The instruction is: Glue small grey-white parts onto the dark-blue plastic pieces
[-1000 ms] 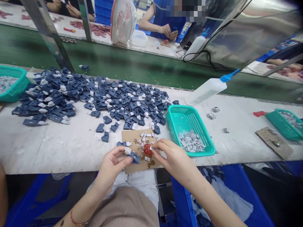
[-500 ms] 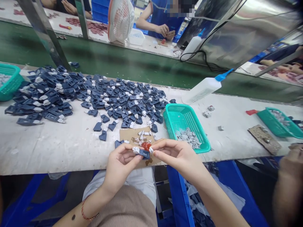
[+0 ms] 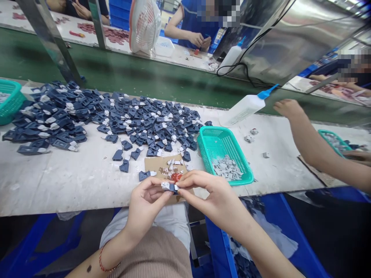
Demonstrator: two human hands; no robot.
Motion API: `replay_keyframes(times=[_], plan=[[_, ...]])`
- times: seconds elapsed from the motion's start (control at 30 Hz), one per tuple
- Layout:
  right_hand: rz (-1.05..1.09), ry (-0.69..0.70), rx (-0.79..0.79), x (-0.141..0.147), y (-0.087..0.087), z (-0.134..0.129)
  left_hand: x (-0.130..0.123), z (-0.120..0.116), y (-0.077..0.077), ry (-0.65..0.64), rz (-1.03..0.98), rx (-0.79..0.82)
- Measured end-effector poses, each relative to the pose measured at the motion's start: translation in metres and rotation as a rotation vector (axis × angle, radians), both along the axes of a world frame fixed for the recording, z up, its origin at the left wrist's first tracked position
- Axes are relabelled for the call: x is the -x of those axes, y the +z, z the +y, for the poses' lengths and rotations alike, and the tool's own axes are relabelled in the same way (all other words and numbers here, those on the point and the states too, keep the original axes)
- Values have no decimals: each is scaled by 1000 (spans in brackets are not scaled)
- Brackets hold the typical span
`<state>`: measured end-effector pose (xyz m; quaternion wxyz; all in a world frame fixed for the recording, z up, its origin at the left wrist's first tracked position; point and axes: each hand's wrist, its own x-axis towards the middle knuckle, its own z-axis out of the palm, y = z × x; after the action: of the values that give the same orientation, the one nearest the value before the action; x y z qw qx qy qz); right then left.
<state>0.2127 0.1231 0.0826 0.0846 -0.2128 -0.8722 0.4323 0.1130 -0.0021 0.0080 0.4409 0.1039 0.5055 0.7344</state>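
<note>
Between thumb and fingers, my left hand (image 3: pixel 147 197) holds a dark blue plastic part (image 3: pixel 172 188) with a white-grey end. My right hand (image 3: pixel 203 189) pinches a small white piece (image 3: pixel 176 187) against the right end of that part. Its fingertips partly hide the small piece. Just behind my hands lies a piece of brown cardboard (image 3: pixel 150 164), carrying a red blob or cap (image 3: pixel 175 177) and a few small grey-white pieces. Left of the cardboard rests another blue part (image 3: pixel 145 175) with a white end.
A large pile of blue parts (image 3: pixel 139 119) covers the table's left and middle. The green basket (image 3: pixel 203 154) at right holds small grey pieces. Behind it leans a white bottle (image 3: pixel 249 108) with a blue nozzle. A co-worker's arm (image 3: pixel 313 143) reaches in from the right.
My right hand has moved left, bringing the small white piece against the blue part. The co-worker's arm has stretched over the table at right. The view has shifted slightly.
</note>
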Motion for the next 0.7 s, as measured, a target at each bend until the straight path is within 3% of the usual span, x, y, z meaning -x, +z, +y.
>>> replay_keyframes(times=[0.13, 0.3, 0.4, 0.53, 0.7], plan=[[-24, 0, 30, 0, 2, -1, -2, -1, -1, 17, 22, 1], [-41, -106, 460, -3, -6, 0, -1, -4, -1, 20, 30, -12], [39, -186, 569, -1, -17, -8, -1, -5, 0, 37, 110, -21], [117, -191, 778, 5, -32, -25, -3, -4, 1, 53, 127, -88], [206, -267, 805, 12, -38, -35, -6, -2, 4, 55, 63, -164]])
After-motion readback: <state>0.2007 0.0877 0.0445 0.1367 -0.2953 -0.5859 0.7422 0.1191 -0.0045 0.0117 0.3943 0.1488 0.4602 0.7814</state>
